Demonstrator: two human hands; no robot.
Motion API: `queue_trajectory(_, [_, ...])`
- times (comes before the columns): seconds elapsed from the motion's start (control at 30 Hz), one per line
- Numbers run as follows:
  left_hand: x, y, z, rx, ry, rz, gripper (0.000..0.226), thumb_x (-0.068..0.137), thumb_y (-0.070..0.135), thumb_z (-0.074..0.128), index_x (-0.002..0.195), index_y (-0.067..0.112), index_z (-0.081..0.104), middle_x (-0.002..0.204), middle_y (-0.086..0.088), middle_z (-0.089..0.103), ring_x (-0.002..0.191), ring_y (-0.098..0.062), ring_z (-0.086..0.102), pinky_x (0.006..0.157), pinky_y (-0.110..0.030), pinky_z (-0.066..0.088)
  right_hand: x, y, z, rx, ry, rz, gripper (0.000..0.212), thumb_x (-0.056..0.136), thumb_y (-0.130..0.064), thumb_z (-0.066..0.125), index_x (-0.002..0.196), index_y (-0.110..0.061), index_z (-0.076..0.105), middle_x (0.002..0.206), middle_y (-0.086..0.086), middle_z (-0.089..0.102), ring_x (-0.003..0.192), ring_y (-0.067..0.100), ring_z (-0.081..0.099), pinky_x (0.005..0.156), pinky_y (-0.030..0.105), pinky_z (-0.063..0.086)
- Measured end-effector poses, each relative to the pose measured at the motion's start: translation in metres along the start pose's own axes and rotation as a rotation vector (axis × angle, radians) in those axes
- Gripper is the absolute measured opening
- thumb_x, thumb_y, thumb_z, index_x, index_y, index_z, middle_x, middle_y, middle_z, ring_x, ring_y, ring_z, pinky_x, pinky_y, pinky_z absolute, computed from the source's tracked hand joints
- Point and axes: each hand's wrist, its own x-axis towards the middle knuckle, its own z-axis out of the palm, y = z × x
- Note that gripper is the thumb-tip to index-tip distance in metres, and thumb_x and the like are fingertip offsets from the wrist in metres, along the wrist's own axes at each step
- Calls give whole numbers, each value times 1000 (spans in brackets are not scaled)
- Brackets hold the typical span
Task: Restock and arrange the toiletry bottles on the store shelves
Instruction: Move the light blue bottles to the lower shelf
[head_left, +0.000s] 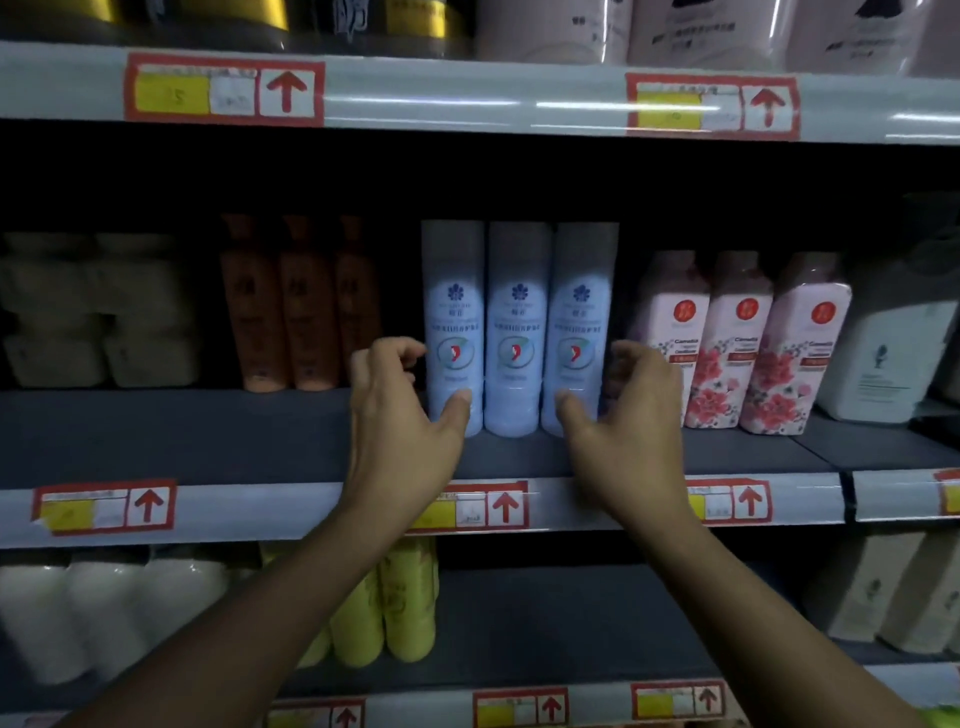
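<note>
Status: three blue bottles (519, 327) stand upright in a tight row on the middle shelf (208, 431), at 12 o'clock from the hands. The left hand (410, 410) cups the row's 9 o'clock end and the right hand (623, 415) its 3 o'clock end — fingers curled, thumbs on the bottle fronts. Judged nearly done here (final squaring remains); the lower shelf (571, 613) shows a gap beside the yellow bottles (384, 608).

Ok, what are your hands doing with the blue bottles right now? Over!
Left hand grips the left end of the three blue bottles, right hand the right end. Bottles upright, side by side on the middle shelf. Nothing in the way.
</note>
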Motion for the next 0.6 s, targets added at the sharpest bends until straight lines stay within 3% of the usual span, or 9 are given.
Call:
queue_trajectory(0.1, [15, -6, 9, -10, -14, -47, 70, 83, 31, 83, 140, 19, 45, 133, 4, 43, 115, -10, 50, 97, -27, 45, 12, 7, 7, -27, -30, 69, 83, 78, -42, 73, 147, -16, 35, 140, 3, 53, 128, 25, 56, 105, 51, 50])
queue_trajectory(0.17, [23, -10, 14, 2, -37, -51, 76, 80, 35, 85, 142, 20, 44, 138, 2, 47, 119, -13, 53, 101, -29, 46, 18, 8, 11, -27, -75, 85, 86, 77, -42, 71, 150, -19, 32, 138, -2, 59, 124, 22, 61, 102, 50, 53])
queue_trajectory(0.27, [33, -13, 21, 0, -74, -56, 79, 75, 42, 87, 140, 23, 46, 134, 3, 59, 119, -15, 61, 102, -38, 52, 23, 11, 15, -18, -100, 81, 78, 82, -32, 73, 149, -20, 34, 129, -8, 65, 114, 18, 66, 96, 42, 54])
queue_trajectory(0.4, [36, -10, 24, -55, -45, -85, 74, 74, 36, 90, 135, 22, 51, 121, 10, 69, 104, -6, 66, 93, -31, 56, 27, 15, 16, -2, -107, 74, 48, 88, -26, 73, 124, -33, 41, 100, -23, 58, 93, 11, 60, 81, 32, 46])
queue_trajectory(0.5, [37, -13, 24, -69, -31, -101, 70, 72, 36, 90, 131, 24, 55, 119, 11, 70, 103, -7, 68, 93, -36, 59, 27, 15, 17, -13, -94, 63, 42, 85, -30, 74, 114, -35, 44, 105, -16, 61, 97, 13, 62, 83, 35, 51])
queue_trajectory(0.6, [34, -14, 21, -67, -9, -111, 70, 64, 50, 86, 125, 29, 60, 118, 10, 70, 104, -10, 69, 90, -40, 60, 26, 12, 16, -44, -70, 37, 43, 76, -45, 71, 114, -31, 56, 112, -7, 64, 106, 19, 64, 87, 45, 57])
